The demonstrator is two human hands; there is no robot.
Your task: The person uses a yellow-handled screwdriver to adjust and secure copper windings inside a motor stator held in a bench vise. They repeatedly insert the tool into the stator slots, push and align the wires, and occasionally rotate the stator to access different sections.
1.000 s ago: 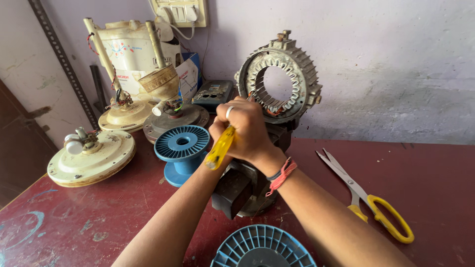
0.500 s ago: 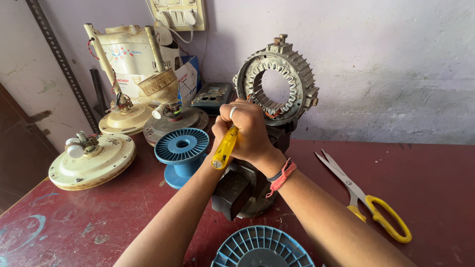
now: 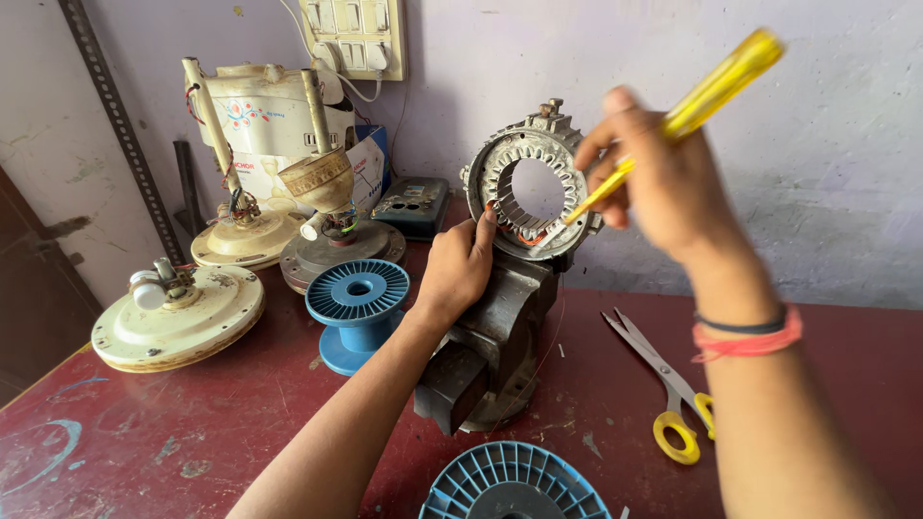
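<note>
A round metal stator ring (image 3: 500, 165) with slotted teeth stands upright, clamped in a dark bench vise (image 3: 495, 336) on the red table (image 3: 173, 423). My left hand (image 3: 457, 264) rests on the ring's lower left rim, fingers touching the slots. My right hand (image 3: 654, 178) is raised at the ring's right side and grips a yellow-handled screwdriver (image 3: 716, 82). The handle points up and right, and the tip reaches down into the ring's lower inner edge, near some copper wire.
A blue plastic spool (image 3: 356, 303) stands left of the vise, another blue spool (image 3: 510, 485) at the near edge. Yellow-handled scissors (image 3: 673, 389) lie at the right. Cream fan motor housings (image 3: 178, 317) and fan parts (image 3: 288, 144) crowd the back left below a wall switchboard (image 3: 354, 37).
Both hands were bunched together over the vise. Now they are apart: the right hand has lifted up and right with the screwdriver, the left stays on the ring. The view has closed in.
</note>
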